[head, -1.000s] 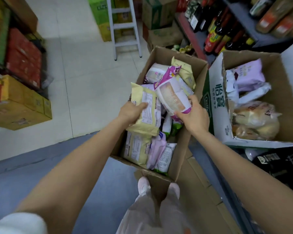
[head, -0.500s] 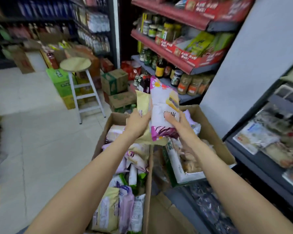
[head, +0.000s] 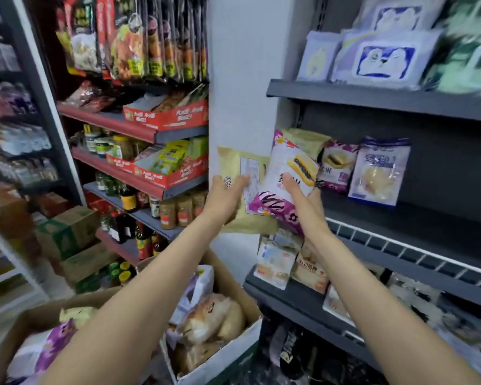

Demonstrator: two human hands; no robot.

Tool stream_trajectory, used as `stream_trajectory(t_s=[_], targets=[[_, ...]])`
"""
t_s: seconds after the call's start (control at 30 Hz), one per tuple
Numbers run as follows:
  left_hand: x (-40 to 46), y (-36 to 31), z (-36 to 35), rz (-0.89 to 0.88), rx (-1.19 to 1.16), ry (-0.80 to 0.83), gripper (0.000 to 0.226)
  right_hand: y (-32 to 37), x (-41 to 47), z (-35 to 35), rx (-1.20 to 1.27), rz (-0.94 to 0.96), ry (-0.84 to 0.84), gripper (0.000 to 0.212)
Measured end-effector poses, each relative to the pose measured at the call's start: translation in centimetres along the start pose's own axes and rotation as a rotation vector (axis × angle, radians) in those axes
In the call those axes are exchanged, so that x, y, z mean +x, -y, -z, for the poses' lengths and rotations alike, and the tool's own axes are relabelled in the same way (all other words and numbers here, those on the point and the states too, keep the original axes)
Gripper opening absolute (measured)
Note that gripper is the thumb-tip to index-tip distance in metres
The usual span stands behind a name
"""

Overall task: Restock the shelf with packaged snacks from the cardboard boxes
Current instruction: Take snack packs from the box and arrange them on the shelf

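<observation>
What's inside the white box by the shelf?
The white box holds golden bread packets with a purple-white packet behind them. Anything deeper down is covered.

two hands [head: 228,195], two held packets [head: 286,179], two boxes [head: 228,354]

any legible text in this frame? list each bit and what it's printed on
Nothing reads cleanly as a whole; the frame is motion-blurred.
Purple-and-white snack packet in the right hand: large dark characters, partly covered, unreadable.
Yellow packet in the left hand: small vertical print and a white label, too small.
Red display trays: white characters, blurred.
Packets on the grey shelf: print blurred.
Bottle and jar labels: too small.
</observation>
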State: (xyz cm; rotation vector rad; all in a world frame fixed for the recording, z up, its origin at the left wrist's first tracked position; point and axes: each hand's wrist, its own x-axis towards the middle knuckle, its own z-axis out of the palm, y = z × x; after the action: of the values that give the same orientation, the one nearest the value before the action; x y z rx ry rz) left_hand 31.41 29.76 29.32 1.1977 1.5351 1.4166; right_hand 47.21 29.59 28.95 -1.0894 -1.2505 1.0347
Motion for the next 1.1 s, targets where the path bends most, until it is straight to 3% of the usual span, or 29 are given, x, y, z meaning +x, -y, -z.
stream_trajectory(t_s=[0.1, 0.23, 0.33, 0.67, 0.8, 0.9, 1.1], targets=[[1.4, -3.1, -5.7, 0.001, -0.001, 0.016, 0.061, 1.3, 3.9, 5.6, 0.11, -0.002, 0.025, 0.102], [2.9, -4.9, -11.6, -0.018, 0.002, -0.003, 0.066, 1.9, 7.7, 11.2, 0.059, 0.014, -0.04, 0.053], [4.0, -5.4, -14.3, -0.051, 0.101, -0.064, 0.057, 1.1, 10.3, 14.3, 0.009, 0.058, -0.134, 0.039], [9.2, -6.2, -17.2, -0.199, 0.391, -0.144, 0.046, -0.4, 16.6, 17.4, -0.221, 0.094, -0.477, 0.068], [11.3, -5.7, -18.0, -0.232, 0.394, -0.11, 0.049, -1.2, 18.8, 16.6, -0.327, 0.091, -0.38, 0.056], [12.6, -5.6, -18.5, -0.225, 0.369, -0.083, 0.052, -2.1, 20.3, 15.1, -0.406, 0.084, -0.318, 0.062], [14.7, -5.1, -18.0, -0.194, 0.103, 0.035, 0.042, -4.4, 22.1, 12.8, -0.607, 0.088, -0.255, 0.061]])
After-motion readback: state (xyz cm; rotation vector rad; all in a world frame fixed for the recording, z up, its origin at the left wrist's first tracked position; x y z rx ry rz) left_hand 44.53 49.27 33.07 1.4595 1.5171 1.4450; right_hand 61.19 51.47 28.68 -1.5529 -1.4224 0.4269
